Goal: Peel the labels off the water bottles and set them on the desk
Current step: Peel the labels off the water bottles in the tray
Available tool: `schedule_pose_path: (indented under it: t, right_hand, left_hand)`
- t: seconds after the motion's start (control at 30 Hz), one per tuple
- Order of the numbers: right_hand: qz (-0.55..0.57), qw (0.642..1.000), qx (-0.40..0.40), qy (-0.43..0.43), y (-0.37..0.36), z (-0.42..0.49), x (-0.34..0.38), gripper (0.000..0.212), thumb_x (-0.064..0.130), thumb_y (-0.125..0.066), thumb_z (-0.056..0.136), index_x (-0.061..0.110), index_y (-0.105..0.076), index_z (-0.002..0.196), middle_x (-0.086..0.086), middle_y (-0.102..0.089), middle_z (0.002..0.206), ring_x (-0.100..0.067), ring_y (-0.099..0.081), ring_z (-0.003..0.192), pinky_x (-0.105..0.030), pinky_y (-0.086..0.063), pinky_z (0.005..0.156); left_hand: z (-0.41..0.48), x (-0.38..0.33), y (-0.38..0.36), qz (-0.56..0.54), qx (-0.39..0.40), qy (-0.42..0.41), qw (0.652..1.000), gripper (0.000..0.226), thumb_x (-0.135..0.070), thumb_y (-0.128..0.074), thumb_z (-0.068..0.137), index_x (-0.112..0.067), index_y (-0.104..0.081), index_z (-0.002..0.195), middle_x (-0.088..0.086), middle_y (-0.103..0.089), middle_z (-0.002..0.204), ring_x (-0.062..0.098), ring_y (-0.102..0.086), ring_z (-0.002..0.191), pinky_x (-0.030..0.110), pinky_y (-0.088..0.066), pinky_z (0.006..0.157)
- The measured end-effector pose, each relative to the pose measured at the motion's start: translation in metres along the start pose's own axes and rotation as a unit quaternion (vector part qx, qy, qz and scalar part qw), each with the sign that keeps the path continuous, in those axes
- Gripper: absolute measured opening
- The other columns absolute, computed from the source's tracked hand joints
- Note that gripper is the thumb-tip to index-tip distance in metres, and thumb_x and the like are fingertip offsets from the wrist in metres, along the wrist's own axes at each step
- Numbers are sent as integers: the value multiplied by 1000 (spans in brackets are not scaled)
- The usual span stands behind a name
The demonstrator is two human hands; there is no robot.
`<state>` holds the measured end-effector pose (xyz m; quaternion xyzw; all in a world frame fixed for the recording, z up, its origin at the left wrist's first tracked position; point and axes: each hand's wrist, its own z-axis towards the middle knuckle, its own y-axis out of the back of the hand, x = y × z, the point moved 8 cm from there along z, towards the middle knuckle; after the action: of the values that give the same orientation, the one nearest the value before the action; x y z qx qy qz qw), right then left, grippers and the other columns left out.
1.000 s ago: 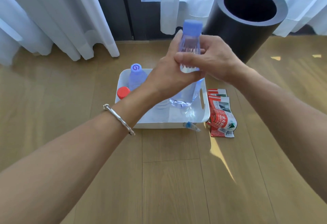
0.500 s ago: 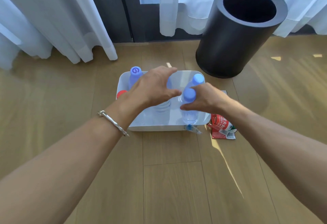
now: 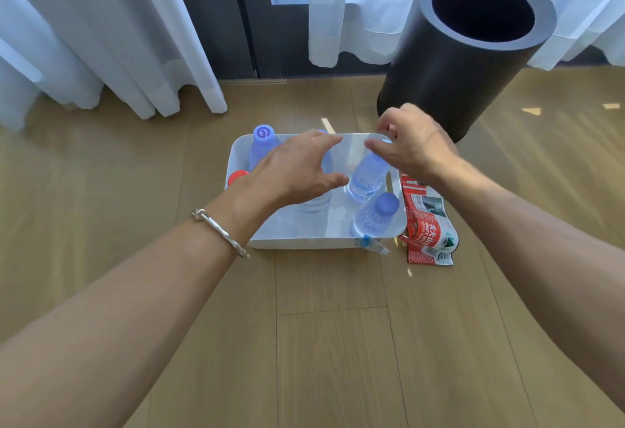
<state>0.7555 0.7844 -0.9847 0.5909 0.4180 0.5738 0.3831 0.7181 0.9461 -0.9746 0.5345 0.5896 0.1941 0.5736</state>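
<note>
Clear ribbed plastic bottles [image 3: 372, 221], blue-capped, stand in a white rounded tray [image 3: 304, 243] on the wood-plank floor [image 3: 331, 343]; crumpled red-and-white labels [image 3: 427, 233] lie just beside the tray's right edge. Left grip [image 3: 297, 170] hovers spread over the tray, holding nothing; right grip [image 3: 416, 148] curls over a tilted bottle [image 3: 367, 179] near the far right corner, hold unclear. Black cylindrical bin [image 3: 449, 69] and white curtains [image 3: 101, 38] behind.
</note>
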Motion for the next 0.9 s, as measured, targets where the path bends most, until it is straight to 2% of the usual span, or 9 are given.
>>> schedule_pose_path:
  t: [0.07,0.13,0.27,0.43,0.57,0.7,0.77,0.83,0.9]
  right_hand:
    - [-32,996,70,-51,-20,2,-14,39,48,-63,87,27,-57,120,-4,-52,121,-18,-54,89,-33,-50,71]
    - [-1,989,125,-81,-42,-6,-21,39,43,-64,88,29,-52,122,-6,-59,117,-22,-60,87,-38,-56,73]
    - [-30,996,49,-67,-30,-9,-10,33,45,-60,89,21,-57,111,-8,-67,98,-28,-63,80,-45,-58,72]
    - [65,994,-84,-40,52,0,32,27,35,-61,85,14,-65,101,-5,-65,91,-22,-59,81,-30,-47,67]
    - [58,988,-139,46,117,-3,94,28,38,-61,78,18,-69,97,-1,-64,87,-22,-58,82,-30,-44,68]
    - [134,968,-180,112,147,-15,131,25,39,-61,77,19,-69,90,2,-68,83,-19,-60,78,-33,-50,70]
    - [205,952,-187,129,148,-17,140,25,43,-66,78,21,-67,90,6,-67,80,-11,-61,73,-28,-52,69]
    - [289,934,-174,119,141,-13,140,28,49,-68,81,24,-64,93,6,-65,78,-8,-61,70,-21,-52,66]
    - [386,909,-125,90,123,-6,137,27,48,-61,89,22,-60,96,4,-67,82,-10,-67,76,-26,-58,71]
  left_hand:
    - [-2,-1,0,-4,-1,0,1000,69,-42,-64,88,-26,-33,148,-2,-36,152,20,-52,121,31,-40,100]
    - [-4,-2,1,-12,-6,2,1000,68,-41,-64,88,-26,-34,148,-2,-37,151,19,-53,120,31,-42,98]
    - [-9,-4,9,-44,-19,5,999,67,-39,-64,89,-25,-34,147,-3,-37,152,18,-55,118,33,-47,97]
    - [-12,-1,27,-82,-54,6,995,67,-39,-62,90,-25,-32,149,-5,-34,153,16,-43,133,29,-35,106]
    - [-11,-1,51,-156,-102,1,982,75,-40,-63,89,-26,-24,151,-5,-33,155,13,-34,140,28,-31,108]
    - [-15,-6,75,-260,-154,-32,953,65,-44,-67,85,-27,-36,140,-9,-56,127,11,-56,114,24,-46,91]
    - [-21,-1,83,-307,-178,-26,935,63,-53,-70,77,-27,-44,127,-11,-62,113,8,-63,101,27,-52,85]
    - [-26,5,84,-352,-181,-9,918,65,-58,-73,70,-22,-51,119,-10,-68,103,6,-68,93,29,-55,81]
    - [-29,14,81,-403,-190,28,895,61,-55,-74,73,-16,-54,115,-5,-70,96,7,-70,86,31,-56,78]
